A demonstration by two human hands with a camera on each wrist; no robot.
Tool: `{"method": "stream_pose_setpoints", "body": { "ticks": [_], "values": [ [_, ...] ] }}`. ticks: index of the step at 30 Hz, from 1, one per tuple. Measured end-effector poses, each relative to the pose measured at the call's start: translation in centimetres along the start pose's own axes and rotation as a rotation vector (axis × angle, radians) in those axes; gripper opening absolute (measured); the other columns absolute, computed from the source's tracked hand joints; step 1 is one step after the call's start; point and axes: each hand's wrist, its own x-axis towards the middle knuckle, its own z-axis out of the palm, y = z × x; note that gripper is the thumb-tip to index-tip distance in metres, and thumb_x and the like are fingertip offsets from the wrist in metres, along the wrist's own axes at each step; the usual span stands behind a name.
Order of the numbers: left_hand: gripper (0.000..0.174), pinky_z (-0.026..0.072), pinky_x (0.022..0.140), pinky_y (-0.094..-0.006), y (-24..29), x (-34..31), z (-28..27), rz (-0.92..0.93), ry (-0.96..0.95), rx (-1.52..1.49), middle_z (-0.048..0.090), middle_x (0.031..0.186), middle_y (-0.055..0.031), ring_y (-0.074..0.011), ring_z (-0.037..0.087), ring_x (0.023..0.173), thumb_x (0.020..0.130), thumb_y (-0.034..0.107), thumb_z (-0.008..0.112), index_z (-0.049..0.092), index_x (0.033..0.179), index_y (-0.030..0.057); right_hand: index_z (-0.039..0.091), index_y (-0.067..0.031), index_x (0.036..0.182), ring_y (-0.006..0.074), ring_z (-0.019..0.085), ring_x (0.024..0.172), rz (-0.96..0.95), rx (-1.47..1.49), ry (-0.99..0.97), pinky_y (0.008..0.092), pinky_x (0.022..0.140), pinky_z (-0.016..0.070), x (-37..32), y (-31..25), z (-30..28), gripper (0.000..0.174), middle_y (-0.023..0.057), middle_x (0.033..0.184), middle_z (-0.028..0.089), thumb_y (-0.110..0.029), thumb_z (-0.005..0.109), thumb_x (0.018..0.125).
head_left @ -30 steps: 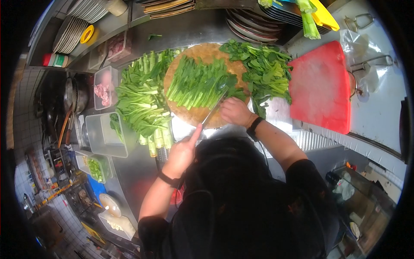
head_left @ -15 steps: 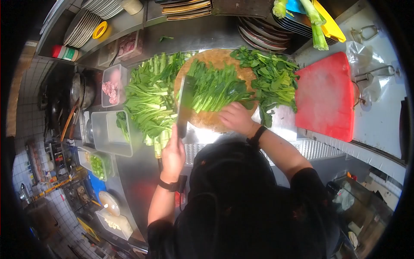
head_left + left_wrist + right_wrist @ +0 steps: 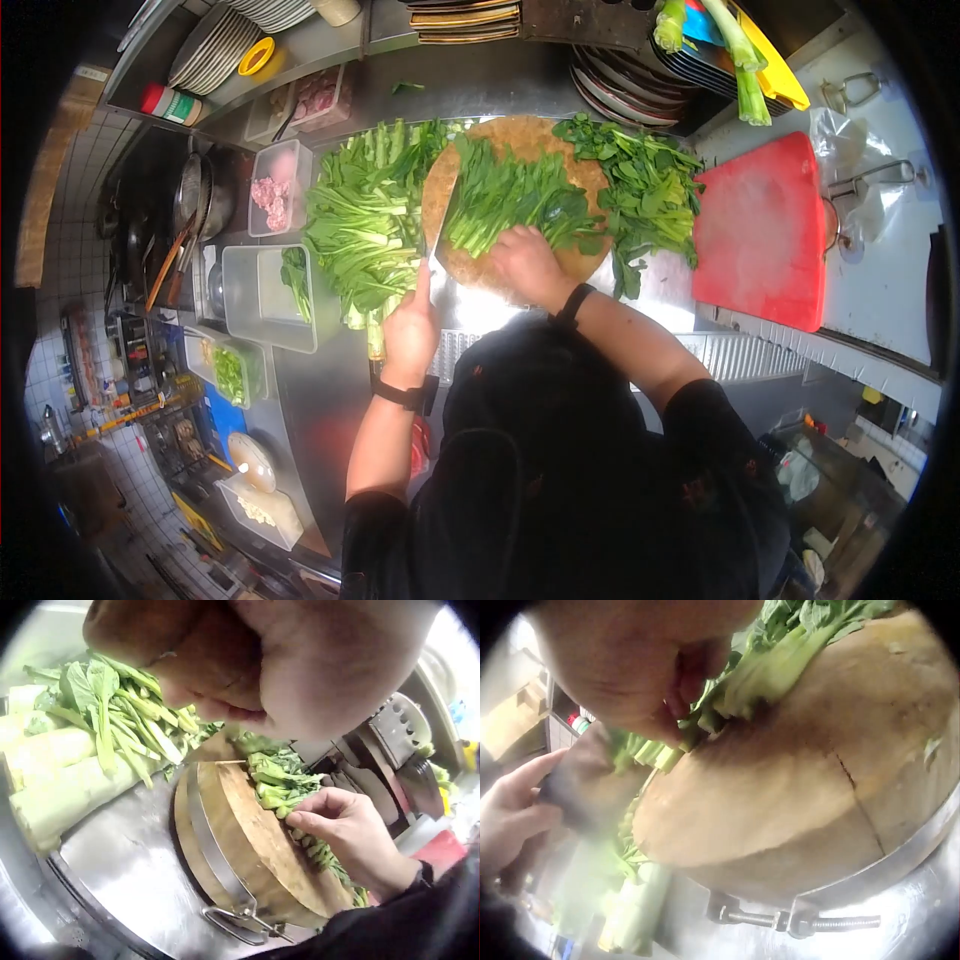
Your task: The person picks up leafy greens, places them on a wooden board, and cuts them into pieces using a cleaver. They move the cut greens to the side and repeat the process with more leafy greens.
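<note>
A round wooden chopping board [image 3: 470, 268] with a metal band [image 3: 212, 847] carries a bunch of leafy greens [image 3: 510, 195]. My right hand [image 3: 525, 265] presses on the stem ends of the bunch, its curled fingers [image 3: 322, 817] holding the cut stems [image 3: 664, 754] against the wood. My left hand [image 3: 410, 335] grips the handle of a cleaver [image 3: 438, 235]. Its blade stands edge-down over the board's left side, just left of the bunch. The cleaver [image 3: 585, 795] is blurred in the right wrist view.
A large heap of stalky greens [image 3: 365, 225] lies left of the board, and loose leaves [image 3: 650, 190] lie to its right. Further right is a red cutting board [image 3: 765, 230]. Clear tubs [image 3: 265, 300], one holding meat [image 3: 268, 195], stand at the left, with stacked plates [image 3: 620, 75] behind.
The cleaver left the spot beside my right hand, swung across to the left and now stands edge-down at the bunch's left end. My right hand slid slightly left on the greens.
</note>
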Motion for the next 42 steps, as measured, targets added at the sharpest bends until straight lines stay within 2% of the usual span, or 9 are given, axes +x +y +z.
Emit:
{"method": "stream_pose_setpoints", "body": {
  "ticks": [10, 13, 20, 26, 32, 34, 38, 41, 42],
  "values": [
    [0.07, 0.0583, 0.073, -0.0529, 0.1, 1.6, -1.4, -0.098, 0.096, -0.354, 0.071, 0.092, -0.0242, -0.0425, 0.071, 0.078, 0.091, 0.003, 0.061, 0.049, 0.159, 0.0103, 0.076, -0.0064, 0.089, 0.0307, 0.066, 0.097, 0.177, 0.301, 0.18, 0.0442, 0.089, 0.052, -2.1, 0.3, -5.4, 0.011, 0.0086, 0.095, 0.07, -0.017, 0.077, 0.09],
    [0.078, 0.0577, 0.086, -0.052, -0.4, 5.1, -2.2, -0.104, 0.02, -0.188, 0.067, 0.113, -0.0248, -0.0425, 0.069, 0.1, 0.083, -0.002, 0.065, 0.05, 0.159, 0.0096, 0.075, -0.0058, 0.09, 0.032, 0.067, 0.093, 0.26, 0.292, 0.271, 0.044, 0.083, 0.0539, -4.8, 1.7, -8.4, 0.007, 0.0104, 0.093, 0.07, -0.012, 0.079, 0.089],
    [0.065, 0.0545, 0.085, -0.0492, -1.7, 14.2, 1.0, 0.151, 0.156, 0.032, 0.063, 0.102, -0.0222, -0.0405, 0.064, 0.096, 0.082, -0.007, 0.062, 0.063, 0.145, 0.0049, 0.071, -0.005, 0.088, 0.033, 0.066, 0.087, 0.558, 0.122, 0.349, 0.0435, 0.079, 0.0535, -15.1, 4.2, -11.0, 0.006, 0.0119, 0.087, 0.068, -0.003, 0.076, 0.086],
    [0.055, 0.0543, 0.095, -0.0499, -2.6, 19.9, 3.4, 0.062, 0.172, 0.135, 0.066, 0.114, -0.0232, -0.042, 0.065, 0.107, 0.086, -0.002, 0.061, 0.069, 0.139, 0.012, 0.068, -0.005, 0.085, 0.0338, 0.067, 0.085, 0.769, -0.005, 0.25, 0.0448, 0.08, 0.054, -25.1, 4.6, -8.5, 0.008, 0.0121, 0.085, 0.068, -0.003, 0.076, 0.083],
    [0.04, 0.0517, 0.095, -0.0521, -2.8, 21.0, 4.2, 0.003, -0.019, 0.227, 0.065, 0.119, -0.0235, -0.0417, 0.063, 0.112, 0.094, 0.011, 0.062, 0.07, 0.133, 0.0066, 0.069, -0.0056, 0.085, 0.036, 0.068, 0.086, 0.898, -0.105, 0.225, 0.0472, 0.079, 0.0545, -30.4, 4.1, -8.5, 0.005, 0.0137, 0.085, 0.068, -0.003, 0.074, 0.085],
    [0.039, 0.0502, 0.099, -0.0533, -0.8, 19.4, 4.3, 0.133, 0.26, 0.051, 0.065, 0.125, -0.0255, -0.0432, 0.062, 0.114, 0.095, 0.015, 0.066, 0.068, 0.132, 0.0006, 0.069, -0.0056, 0.085, 0.0364, 0.068, 0.086, 0.934, -0.126, 0.256, 0.0474, 0.079, 0.0545, -30.7, 4.3, -8.5, 0.005, 0.0142, 0.086, 0.069, -0.003, 0.073, 0.085],
    [0.069, 0.0395, 0.119, -0.0523, 4.0, 16.9, 3.4, -0.102, -0.237, -0.434, 0.052, 0.152, -0.034, -0.0504, 0.048, 0.14, 0.099, 0.04, 0.069, 0.055, 0.146, -0.0081, 0.069, -0.0057, 0.085, 0.0364, 0.068, 0.085, 0.926, -0.162, 0.274, 0.0474, 0.079, 0.0546, -29.1, 6.2, -9.4, 0.005, 0.0142, 0.086, 0.069, -0.004, 0.074, 0.085],
    [0.115, 0.0331, 0.124, -0.0513, 7.3, 14.8, 4.4, -0.053, -0.246, -0.247, 0.042, 0.158, -0.0399, -0.0525, 0.04, 0.148, 0.09, 0.061, 0.074, 0.025, 0.162, -0.0146, 0.07, -0.006, 0.086, 0.0365, 0.068, 0.088, 0.928, -0.1, 0.306, 0.0474, 0.08, 0.0549, -26.9, 7.2, -10.0, 0.006, 0.014, 0.089, 0.07, -0.007, 0.076, 0.086],
    [0.115, 0.0331, 0.124, -0.0513, 8.3, 14.3, 4.2, -0.057, -0.242, -0.249, 0.042, 0.158, -0.0399, -0.0525, 0.04, 0.148, 0.09, 0.061, 0.074, 0.025, 0.162, -0.0146, 0.07, -0.006, 0.086, 0.0365, 0.068, 0.088, 0.923, -0.1, 0.305, 0.0474, 0.08, 0.0549, -26.4, 7.6, -10.0, 0.006, 0.014, 0.089, 0.07, -0.007, 0.076, 0.086]
  ]
}}
